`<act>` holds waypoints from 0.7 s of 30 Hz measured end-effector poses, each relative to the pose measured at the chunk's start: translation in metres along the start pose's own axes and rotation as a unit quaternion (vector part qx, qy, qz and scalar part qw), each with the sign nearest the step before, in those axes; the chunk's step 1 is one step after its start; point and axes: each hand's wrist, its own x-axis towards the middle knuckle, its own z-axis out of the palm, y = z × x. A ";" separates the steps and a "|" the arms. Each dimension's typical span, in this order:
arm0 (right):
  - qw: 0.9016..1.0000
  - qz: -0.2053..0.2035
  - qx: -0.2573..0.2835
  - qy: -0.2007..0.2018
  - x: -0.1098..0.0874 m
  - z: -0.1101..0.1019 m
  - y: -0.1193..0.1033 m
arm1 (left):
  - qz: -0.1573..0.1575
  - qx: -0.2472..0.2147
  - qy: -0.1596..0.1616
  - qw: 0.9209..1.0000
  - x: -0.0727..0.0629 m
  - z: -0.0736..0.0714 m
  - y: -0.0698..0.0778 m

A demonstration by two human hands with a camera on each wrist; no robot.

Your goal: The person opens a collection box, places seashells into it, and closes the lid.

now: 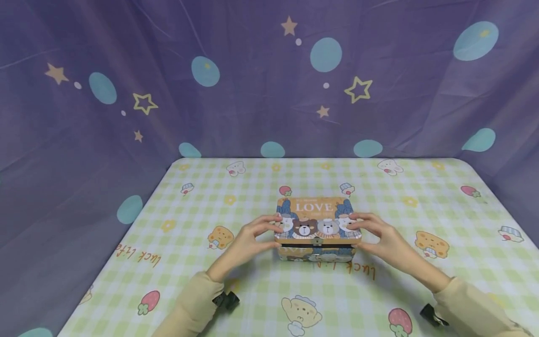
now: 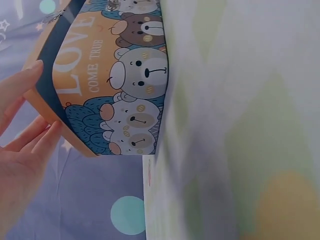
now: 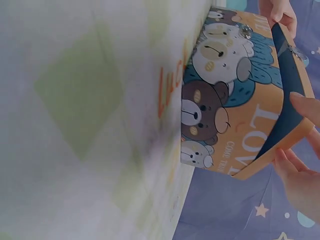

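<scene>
A hinged box [image 1: 316,256] printed with cartoon bears and the word LOVE stands on the table, its lid [image 1: 313,213] raised a little at the front. A dark gap shows between lid and body, and a small metal clasp [image 1: 317,241] sits on the lid's front edge. At the lid's left side, my left hand [image 1: 254,236] pinches the rim, thumb low and fingers above. My right hand [image 1: 383,241] pinches the opposite side the same way. In the right wrist view, the lid's orange rim [image 3: 280,155] lies between thumb and fingers. The box's inside is hidden.
A green-and-white checked cloth [image 1: 236,196] with cartoon prints covers the table. Behind and left of it hangs a purple curtain [image 1: 252,112] with stars and teal dots. Small black devices are at the left wrist [image 1: 226,300] and right wrist [image 1: 433,315].
</scene>
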 end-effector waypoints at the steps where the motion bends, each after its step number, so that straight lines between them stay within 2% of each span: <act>1: 1.000 -0.002 -0.007 0.004 -0.001 0.001 0.000 | 0.007 0.014 0.001 1.000 0.000 0.000 -0.001; 6: 1.000 -0.006 -0.016 0.013 -0.004 0.006 0.003 | 0.043 0.069 0.004 0.997 -0.001 0.002 -0.006; 12: 1.000 -0.011 -0.017 0.017 -0.007 0.009 0.002 | 0.063 0.088 -0.006 0.994 -0.003 0.003 -0.007; 16: 0.999 -0.018 -0.024 0.018 -0.008 0.011 0.005 | 0.057 0.104 -0.017 0.993 -0.003 0.003 -0.006; 21: 0.999 -0.007 -0.031 0.006 -0.012 0.013 0.007 | 0.041 0.134 -0.038 0.989 -0.004 0.005 -0.004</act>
